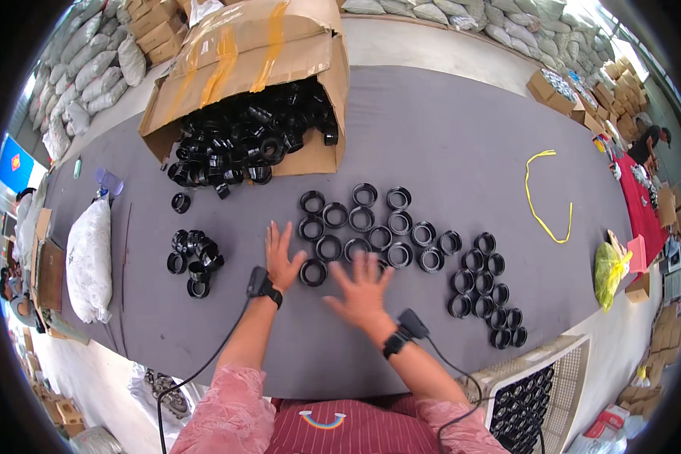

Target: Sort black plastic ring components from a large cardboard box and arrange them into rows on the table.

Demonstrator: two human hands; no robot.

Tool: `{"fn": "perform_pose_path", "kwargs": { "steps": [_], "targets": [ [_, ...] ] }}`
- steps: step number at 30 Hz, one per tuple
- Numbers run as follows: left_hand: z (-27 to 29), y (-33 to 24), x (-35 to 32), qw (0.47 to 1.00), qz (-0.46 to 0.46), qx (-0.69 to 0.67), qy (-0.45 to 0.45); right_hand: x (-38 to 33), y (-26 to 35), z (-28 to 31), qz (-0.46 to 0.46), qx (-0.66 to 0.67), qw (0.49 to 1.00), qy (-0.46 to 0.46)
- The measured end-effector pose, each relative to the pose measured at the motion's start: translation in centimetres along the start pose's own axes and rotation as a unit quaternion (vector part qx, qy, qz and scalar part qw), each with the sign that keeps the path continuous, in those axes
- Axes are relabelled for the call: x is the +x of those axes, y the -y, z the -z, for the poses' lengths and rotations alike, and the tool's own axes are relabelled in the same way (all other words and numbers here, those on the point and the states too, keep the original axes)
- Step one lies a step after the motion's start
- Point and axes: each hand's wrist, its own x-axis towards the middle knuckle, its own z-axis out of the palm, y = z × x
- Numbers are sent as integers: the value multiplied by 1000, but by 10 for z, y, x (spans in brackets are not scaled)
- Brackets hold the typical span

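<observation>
A person in a striped apron (333, 431) is leaning in over a grey counter (431, 129), both hands reaching among black rings (390, 247) grouped at its middle. The left hand (282, 261) is holding nothing, its grip standing wide, fingers pointing away from the body; its thumb is lying close by the group's left edge, though whether it is touching cannot be told. The right hand (361, 291) is also holding nothing, its fingers fanning wide and partly covering the nearest rings; contact there, too, is staying unclear. Wristbands (396, 342) are circling both wrists.

More rings are lying in a slanting cluster (474, 282) to the right, while others are sitting in a small pile (194, 253) to the left. Beyond, a taped box (303, 60) is tipping its mouth toward the person, rings crowding its opening. A yellow strap (560, 240) is curling on the right, a white sack (91, 261) is lying at the left, and a crate (575, 393) is holding similar rings below the counter's edge.
</observation>
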Motion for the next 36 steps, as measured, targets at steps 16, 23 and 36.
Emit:
{"fn": "perform_pose_path", "kwargs": {
  "steps": [16, 23, 36],
  "targets": [
    [-135, -63, 164, 985, -89, -110, 97, 81, -91, -25, 139, -30, 990, 14],
    [-225, -149, 193, 986, -126, -61, 92, 68, -193, 5, 87, -1, 995, -55],
    [-335, -271, 195, 982, -166, -42, 80, 36, -325, 68, -32, -70, 997, -22]
  ]
}}
